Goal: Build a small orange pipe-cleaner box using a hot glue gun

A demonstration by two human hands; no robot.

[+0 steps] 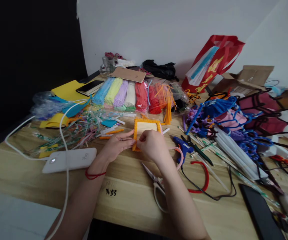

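A small rectangular panel (147,125) of pale, closely spaced sticks, edged with fuzzy orange pipe cleaner, is between my hands. My left hand (117,145) is at its left edge, fingers fairly straight, thumb and fingertips gripping the orange border. Over the panel's lower part, my right hand (151,144) is closed, its fingertips pinched together near the lower left corner. Whatever lies in that pinch is hidden by the hand. Under my right forearm lie open scissors (156,181). A blue glue gun (182,146) rests to the right.
Bundled pipe cleaners (124,93) in several colours lie behind the panel. A white power bank (70,160) with a cable is at left. A red pipe cleaner (206,176) curls at right, near a black phone-like slab (261,210). A red bag (215,63) stands at the back.
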